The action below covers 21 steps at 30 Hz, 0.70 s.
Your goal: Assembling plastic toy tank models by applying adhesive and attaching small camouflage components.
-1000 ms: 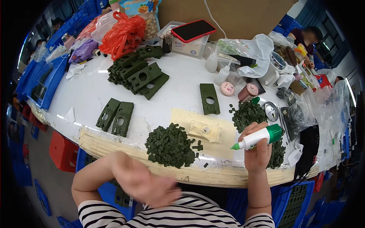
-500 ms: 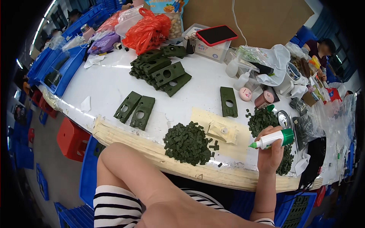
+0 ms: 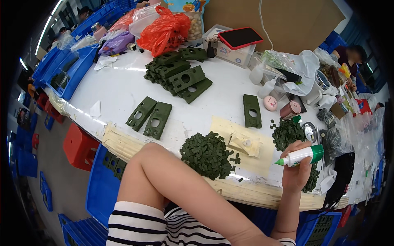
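The white squeeze bottle (image 3: 298, 156) is in your right hand (image 3: 296, 172), which grasps it around the body over the right front of the table (image 3: 123, 84). It lies nearly level, its green nozzle pointing left and tipped slightly down, its green end to the right. Your left forearm (image 3: 197, 188) crosses in front of you, bent at the elbow, and runs out at the lower edge beside your right forearm (image 3: 286, 219); the left hand is out of view, so whether it holds anything cannot be told.

Just beyond your right hand is a heap of small dark green pieces (image 3: 288, 134). Left of the bottle, a cream block (image 3: 242, 144) sits on a yellowish sheet (image 3: 220, 124), and a larger mound of dark green pieces (image 3: 206, 158) is just beside it. Behind the block lies a single dark green plate (image 3: 251, 101) with a round hole; two more plates (image 3: 163, 111) lie side by side to the left, and a stack of plates (image 3: 195, 74) rises behind them.

Farther back are two translucent dropper bottles (image 3: 257, 75), a red-edged phone (image 3: 240, 37) on a clear box (image 3: 230, 58), and a red plastic bag (image 3: 164, 33).
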Tool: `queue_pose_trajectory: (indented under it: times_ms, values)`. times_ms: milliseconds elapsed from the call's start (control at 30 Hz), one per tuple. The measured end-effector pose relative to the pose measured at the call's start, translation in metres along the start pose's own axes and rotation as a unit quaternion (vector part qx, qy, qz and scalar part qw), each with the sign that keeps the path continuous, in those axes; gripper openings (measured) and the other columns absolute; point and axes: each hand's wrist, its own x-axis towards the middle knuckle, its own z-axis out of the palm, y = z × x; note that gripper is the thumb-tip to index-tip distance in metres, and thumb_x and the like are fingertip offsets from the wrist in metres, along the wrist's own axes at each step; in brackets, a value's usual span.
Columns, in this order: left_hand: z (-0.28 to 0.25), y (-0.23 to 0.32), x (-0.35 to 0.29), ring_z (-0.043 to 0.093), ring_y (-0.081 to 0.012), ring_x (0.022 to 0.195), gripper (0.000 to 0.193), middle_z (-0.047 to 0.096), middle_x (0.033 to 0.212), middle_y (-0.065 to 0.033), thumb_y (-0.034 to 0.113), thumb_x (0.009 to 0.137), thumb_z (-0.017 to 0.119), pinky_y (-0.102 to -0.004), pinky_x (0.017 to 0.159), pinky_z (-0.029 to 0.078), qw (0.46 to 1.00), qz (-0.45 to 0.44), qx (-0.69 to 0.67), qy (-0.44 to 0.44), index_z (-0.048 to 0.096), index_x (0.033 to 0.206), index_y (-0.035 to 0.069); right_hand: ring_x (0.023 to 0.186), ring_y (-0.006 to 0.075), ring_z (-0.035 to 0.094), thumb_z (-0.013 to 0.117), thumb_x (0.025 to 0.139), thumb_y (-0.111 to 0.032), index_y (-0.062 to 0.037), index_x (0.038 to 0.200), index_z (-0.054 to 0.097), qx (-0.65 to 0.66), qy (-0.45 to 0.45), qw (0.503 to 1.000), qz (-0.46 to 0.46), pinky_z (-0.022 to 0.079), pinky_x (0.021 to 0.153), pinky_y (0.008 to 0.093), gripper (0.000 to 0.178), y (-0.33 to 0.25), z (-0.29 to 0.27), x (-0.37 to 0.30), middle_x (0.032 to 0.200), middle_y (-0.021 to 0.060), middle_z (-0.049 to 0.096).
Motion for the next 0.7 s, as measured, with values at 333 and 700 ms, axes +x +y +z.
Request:
queue_pose_trajectory:
  times_ms: [333, 700]
  values:
    - [0.017, 0.038, -0.065, 0.058, -0.0177, 0.098, 0.042, 0.062, 0.105, -0.0109, 0.027, 0.100, 0.033, -0.0306, 0.094, 0.042, 0.908, 0.205, 0.298, 0.213, 0.056, 0.113, -0.005, 0.070, 0.0149, 0.049, 0.058, 0.088, -0.046, -0.0025, 0.094, 0.047, -0.028, -0.031, 0.999, -0.009, 0.041, 0.063, 0.0263, 0.045, 0.003, -0.004, 0.001, 0.081, 0.0078, 0.048]
    - [-0.018, -0.035, -0.138, 0.053, -0.0117, 0.106, 0.032, 0.055, 0.116, -0.0050, 0.024, 0.096, 0.044, -0.0296, 0.097, 0.042, 0.133, 0.596, 0.787, -0.090, 0.054, 0.112, -0.003, 0.069, 0.0152, 0.050, 0.057, 0.089, -0.045, -0.0025, 0.093, 0.048, -0.024, -0.022, 0.999, -0.012, 0.042, 0.061, 0.0269, 0.043, 0.004, -0.003, 0.000, 0.081, 0.0091, 0.050]
